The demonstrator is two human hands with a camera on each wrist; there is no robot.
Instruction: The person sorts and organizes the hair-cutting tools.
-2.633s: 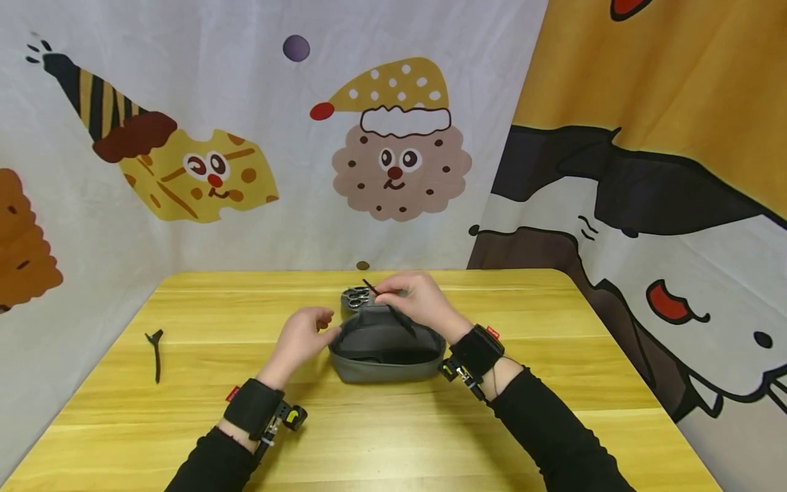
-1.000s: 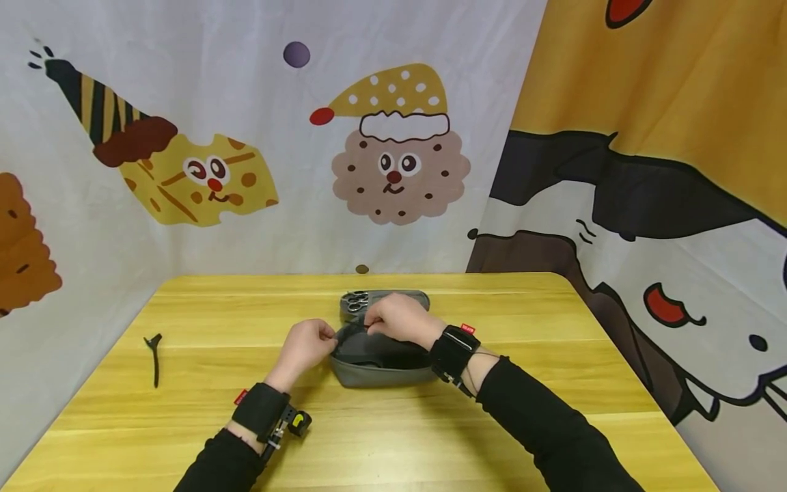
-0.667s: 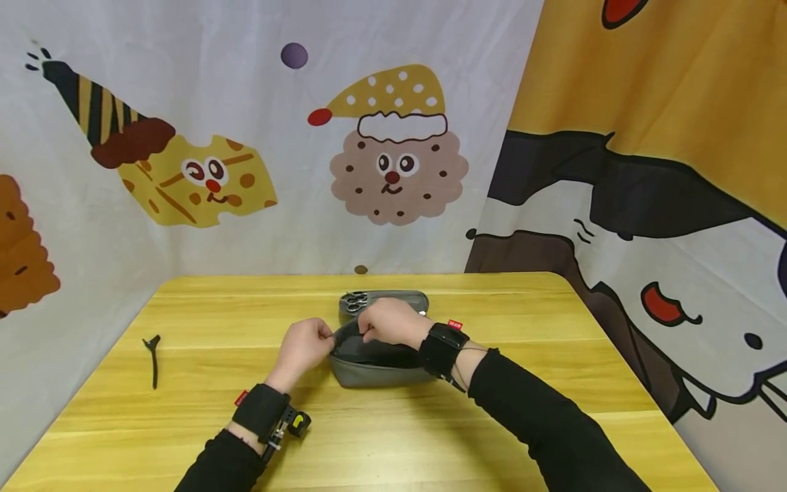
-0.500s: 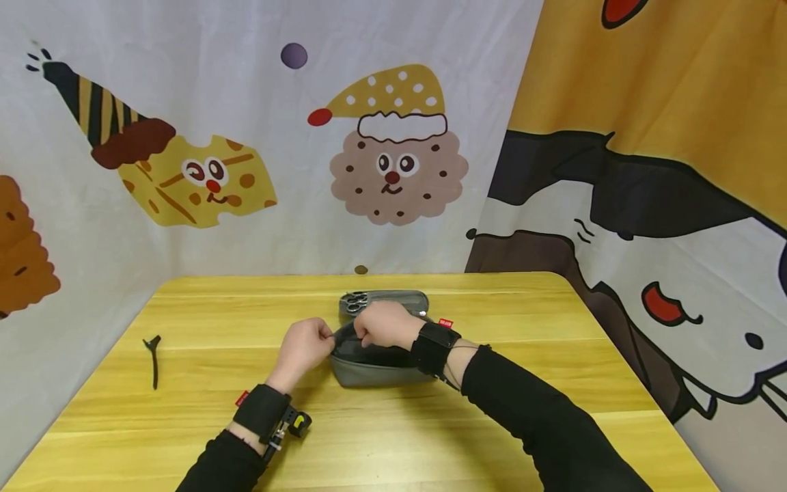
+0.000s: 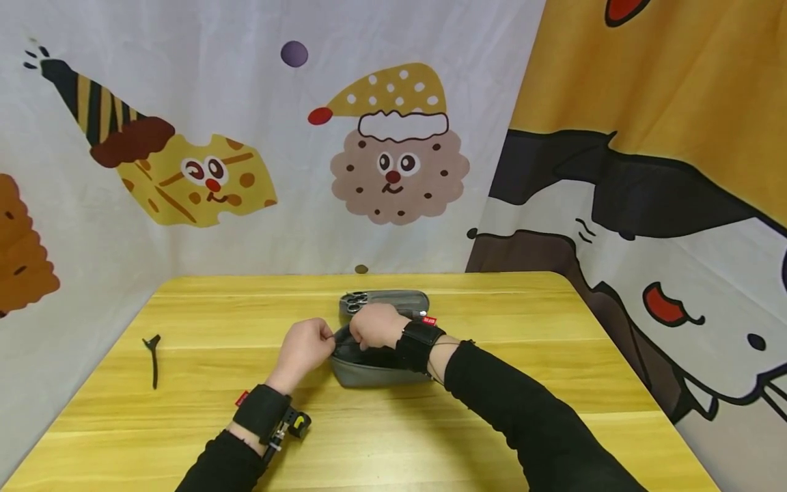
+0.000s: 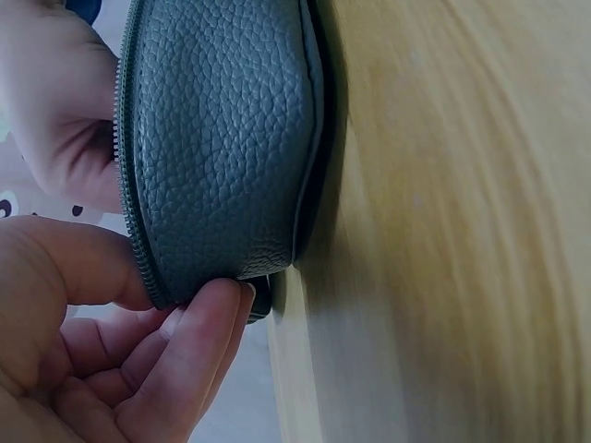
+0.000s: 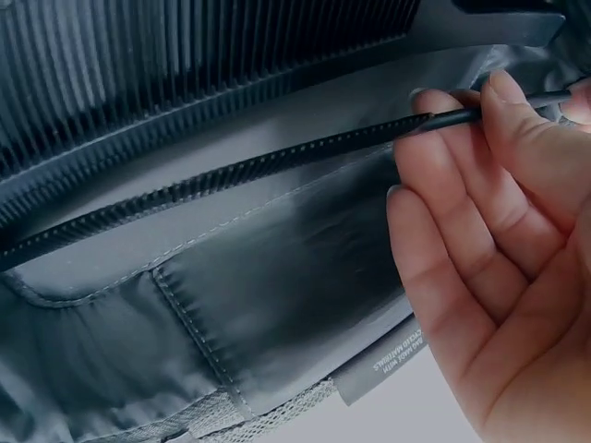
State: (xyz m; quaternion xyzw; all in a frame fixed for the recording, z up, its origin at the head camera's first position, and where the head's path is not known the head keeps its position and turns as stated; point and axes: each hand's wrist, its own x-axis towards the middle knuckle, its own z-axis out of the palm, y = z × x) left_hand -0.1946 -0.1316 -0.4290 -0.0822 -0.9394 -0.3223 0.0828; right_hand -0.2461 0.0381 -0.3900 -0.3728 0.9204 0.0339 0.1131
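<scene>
A grey grained pouch (image 5: 376,376) with a zip edge stands unzipped at mid-table. My left hand (image 5: 302,350) pinches its left end at the zip edge, thumb and fingers on either side of the pouch wall (image 6: 222,138) in the left wrist view. Over the mouth, my right hand (image 5: 376,324) reaches in from above. In the right wrist view it pinches the thin handle end of a black comb (image 7: 277,166), seen edge-on inside the pouch. A second, wider black comb (image 7: 203,55) lies beside it. The head view hides the held comb.
Right behind the pouch is a grey case (image 5: 399,298) with several metal scissors (image 5: 355,301) at its left end. A black hair clip (image 5: 154,362) lies on the table's left side. A printed curtain (image 5: 246,246) hangs behind the table (image 5: 381,444).
My right hand has lowered the comb from above the pouch's back edge into it, then shifted left. My left hand, earlier beside the pouch with fingers apart, now pinches its edge.
</scene>
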